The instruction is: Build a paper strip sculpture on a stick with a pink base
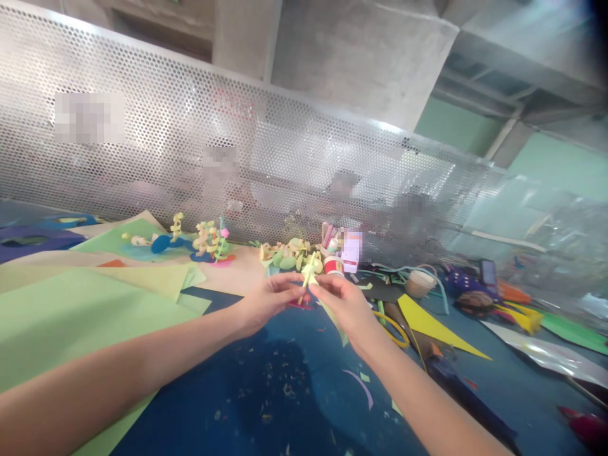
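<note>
A craft workshop: large coloured paper sheets (71,304) at left, small curled paper figures (209,240) mid-frame, a perforated metal partition (190,152) behind, bare concrete ceiling beams (361,50) above.

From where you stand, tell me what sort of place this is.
Most likely a shared paper-craft workbench. Coloured paper sheets cover the table, finished paper flowers stand along a perforated metal divider, and both hands pinch a yellow paper piece.

Your left hand (268,299) and right hand (342,303) met over the table (285,386), pinching a paper figure (310,271) between them. Paper sheets (71,304) lay to your left, finished paper figures (209,240) behind along the perforated screen (190,145), and a tape roll (420,282) to the right.
</note>
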The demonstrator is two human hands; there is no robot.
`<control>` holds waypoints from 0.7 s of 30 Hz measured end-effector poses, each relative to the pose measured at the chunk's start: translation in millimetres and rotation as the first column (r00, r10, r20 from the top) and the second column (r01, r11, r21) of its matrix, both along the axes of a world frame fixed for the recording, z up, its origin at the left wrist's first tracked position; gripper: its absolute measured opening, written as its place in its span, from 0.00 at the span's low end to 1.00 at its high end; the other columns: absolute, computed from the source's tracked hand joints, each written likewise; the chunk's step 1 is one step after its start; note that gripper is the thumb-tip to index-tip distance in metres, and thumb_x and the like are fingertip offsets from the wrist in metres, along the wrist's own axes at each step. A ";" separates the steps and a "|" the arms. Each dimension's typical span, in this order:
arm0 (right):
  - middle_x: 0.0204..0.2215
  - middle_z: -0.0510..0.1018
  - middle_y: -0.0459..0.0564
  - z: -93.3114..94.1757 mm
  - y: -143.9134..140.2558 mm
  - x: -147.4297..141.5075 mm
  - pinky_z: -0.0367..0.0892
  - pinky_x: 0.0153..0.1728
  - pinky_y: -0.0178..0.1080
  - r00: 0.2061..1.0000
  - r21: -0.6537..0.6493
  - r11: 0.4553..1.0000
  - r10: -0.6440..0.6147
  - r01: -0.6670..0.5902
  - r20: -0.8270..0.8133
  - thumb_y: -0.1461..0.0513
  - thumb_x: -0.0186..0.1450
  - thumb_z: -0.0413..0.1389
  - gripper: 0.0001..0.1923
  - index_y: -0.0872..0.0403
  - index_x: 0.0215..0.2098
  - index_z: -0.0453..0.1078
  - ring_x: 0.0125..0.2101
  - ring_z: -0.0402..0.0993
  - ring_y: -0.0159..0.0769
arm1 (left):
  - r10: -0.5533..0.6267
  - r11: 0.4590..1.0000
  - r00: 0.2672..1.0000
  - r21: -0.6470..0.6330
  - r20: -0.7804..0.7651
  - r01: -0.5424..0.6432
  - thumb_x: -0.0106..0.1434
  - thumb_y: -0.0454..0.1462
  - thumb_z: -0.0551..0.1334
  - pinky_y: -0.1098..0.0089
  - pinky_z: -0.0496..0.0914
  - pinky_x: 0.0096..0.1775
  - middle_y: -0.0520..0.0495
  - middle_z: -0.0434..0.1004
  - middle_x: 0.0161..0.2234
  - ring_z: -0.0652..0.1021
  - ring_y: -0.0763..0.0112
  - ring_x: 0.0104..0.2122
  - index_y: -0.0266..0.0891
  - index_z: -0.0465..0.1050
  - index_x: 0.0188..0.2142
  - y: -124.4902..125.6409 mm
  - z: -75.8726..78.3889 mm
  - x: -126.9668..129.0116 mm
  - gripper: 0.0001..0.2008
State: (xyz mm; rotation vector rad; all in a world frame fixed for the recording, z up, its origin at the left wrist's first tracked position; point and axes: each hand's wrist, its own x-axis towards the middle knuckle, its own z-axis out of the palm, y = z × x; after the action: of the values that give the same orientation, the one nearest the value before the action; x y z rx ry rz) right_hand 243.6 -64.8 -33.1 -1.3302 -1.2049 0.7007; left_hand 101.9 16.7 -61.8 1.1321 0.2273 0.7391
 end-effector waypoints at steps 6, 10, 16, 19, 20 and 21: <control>0.28 0.79 0.49 1.3 0.2 -0.5 0.67 0.36 0.40 0.999 0.015 0.999 -0.031 0.031 0.033 0.52 0.53 0.60 0.16 0.56 0.33 0.72 0.31 0.75 0.40 | -0.040 0.999 0.999 -0.008 0.009 0.040 0.53 0.34 0.68 0.68 0.67 0.41 0.48 0.79 0.29 0.76 0.72 0.33 0.36 0.75 0.41 2.4 -3.7 -0.6 0.14; 0.31 0.78 0.49 7.8 -11.0 -0.6 0.66 0.38 0.38 0.996 -0.003 1.000 -0.029 0.029 0.080 0.50 0.56 0.58 0.17 0.55 0.34 0.72 0.35 0.74 0.40 | -0.091 0.995 0.995 -0.043 0.028 0.093 0.55 0.34 0.66 0.68 0.67 0.43 0.48 0.78 0.29 0.76 0.73 0.33 0.38 0.75 0.41 4.6 -5.6 -2.3 0.13; 0.37 0.76 0.48 17.3 -52.8 27.9 0.66 0.36 0.36 0.837 -0.079 0.972 -0.150 0.224 0.526 0.46 0.64 0.44 0.19 0.50 0.37 0.66 0.37 0.73 0.37 | -0.117 0.988 0.993 -0.102 0.013 0.117 0.55 0.34 0.67 0.67 0.66 0.46 0.50 0.77 0.29 0.76 0.74 0.32 0.39 0.74 0.40 8.9 -3.1 -4.0 0.12; 0.27 0.74 0.45 16.1 -81.2 61.8 0.63 0.26 0.36 0.588 -0.083 0.916 -0.181 0.393 0.788 0.46 0.61 0.46 0.17 0.50 0.30 0.61 0.24 0.71 0.35 | 0.041 0.999 0.998 0.017 -0.041 -0.040 0.55 0.37 0.67 0.66 0.66 0.45 0.51 0.77 0.28 0.77 0.72 0.32 0.40 0.73 0.42 11.9 -3.5 -3.6 0.14; 0.23 0.73 0.44 13.2 -92.1 75.9 0.61 0.23 0.36 0.491 -0.088 0.893 -0.158 0.441 0.857 0.46 0.60 0.47 0.17 0.50 0.27 0.60 0.21 0.70 0.35 | 0.115 0.991 0.991 0.078 -0.067 -0.110 0.55 0.38 0.67 0.65 0.66 0.44 0.51 0.78 0.28 0.77 0.71 0.32 0.40 0.73 0.43 12.7 -3.6 -3.4 0.15; 0.18 0.71 0.43 8.5 -103.8 91.2 0.59 0.21 0.36 0.403 -0.075 0.864 -0.154 0.498 0.902 0.46 0.60 0.48 0.18 0.50 0.23 0.59 0.19 0.68 0.35 | 0.183 0.977 0.979 0.132 -0.089 -0.171 0.55 0.39 0.66 0.65 0.66 0.44 0.51 0.78 0.29 0.78 0.70 0.32 0.40 0.72 0.44 13.1 -3.6 -3.1 0.16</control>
State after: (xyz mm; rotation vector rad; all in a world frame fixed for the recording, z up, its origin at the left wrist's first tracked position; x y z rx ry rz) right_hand 334.8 -168.6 -24.6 -2.3163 -1.5590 -0.1989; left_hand 98.7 29.8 -65.5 1.2798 0.3757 0.8638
